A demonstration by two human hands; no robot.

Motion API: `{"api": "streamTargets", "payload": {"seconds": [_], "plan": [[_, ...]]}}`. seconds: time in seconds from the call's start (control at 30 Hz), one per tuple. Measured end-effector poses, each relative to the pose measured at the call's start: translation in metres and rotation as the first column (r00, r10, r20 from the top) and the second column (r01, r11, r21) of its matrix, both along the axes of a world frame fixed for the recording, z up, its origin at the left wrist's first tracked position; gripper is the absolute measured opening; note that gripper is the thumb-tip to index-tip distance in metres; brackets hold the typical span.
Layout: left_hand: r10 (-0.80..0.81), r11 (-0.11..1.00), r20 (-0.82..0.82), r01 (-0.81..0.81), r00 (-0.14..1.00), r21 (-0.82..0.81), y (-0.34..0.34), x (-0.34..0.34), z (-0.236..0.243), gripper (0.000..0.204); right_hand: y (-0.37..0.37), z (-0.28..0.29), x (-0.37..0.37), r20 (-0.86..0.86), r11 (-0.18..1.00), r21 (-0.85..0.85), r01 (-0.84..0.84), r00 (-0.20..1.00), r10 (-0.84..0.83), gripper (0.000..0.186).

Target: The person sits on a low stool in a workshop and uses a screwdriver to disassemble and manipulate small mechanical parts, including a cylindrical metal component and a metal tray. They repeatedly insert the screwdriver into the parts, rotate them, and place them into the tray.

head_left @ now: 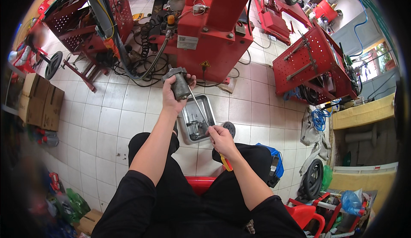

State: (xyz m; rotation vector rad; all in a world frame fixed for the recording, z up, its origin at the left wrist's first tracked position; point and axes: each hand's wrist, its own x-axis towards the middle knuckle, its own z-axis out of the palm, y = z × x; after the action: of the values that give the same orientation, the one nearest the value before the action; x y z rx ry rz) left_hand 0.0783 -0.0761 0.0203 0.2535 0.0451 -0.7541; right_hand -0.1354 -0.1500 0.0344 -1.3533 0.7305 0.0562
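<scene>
My left hand is wrapped round a grey metal cylinder with a wider flanged top, which looks like a small motor; it is held up above the floor, slightly tilted. My right hand is closed on a long screwdriver with a yellow and orange handle end showing below the palm. The thin shaft slants up to the left, its tip beside the cylinder; whether it touches is hidden. Below both hands, a metal tray lies on the tiles with small metal parts in it.
A dark round disc lies beside the tray. Ahead stands a red machine with hoses and black cables around its left side. A red perforated cart is at right, cardboard boxes at left. A red stool is under me.
</scene>
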Motion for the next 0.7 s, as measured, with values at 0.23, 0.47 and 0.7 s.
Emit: {"api": "streamTargets", "payload": {"seconds": [0.23,0.47,0.7], "plan": [[-0.002,0.996,0.141,-0.01,0.99,0.087,0.003,0.006,-0.002,0.044,0.001,-0.008,0.003,0.023,0.998,-0.06,0.002,1.0,-0.001,0.029],[0.0,0.998,0.071,-0.004,0.997,0.062,0.006,0.01,-0.001,0.05,0.004,-0.019,0.0,0.077,0.989,-0.14,0.041,0.997,-0.03,0.024],[0.036,0.988,-0.122,-0.017,0.992,0.151,0.013,0.005,0.012,0.074,0.009,0.002,-0.001,0.093,0.981,-0.192,0.01,0.996,0.008,0.028]]}}
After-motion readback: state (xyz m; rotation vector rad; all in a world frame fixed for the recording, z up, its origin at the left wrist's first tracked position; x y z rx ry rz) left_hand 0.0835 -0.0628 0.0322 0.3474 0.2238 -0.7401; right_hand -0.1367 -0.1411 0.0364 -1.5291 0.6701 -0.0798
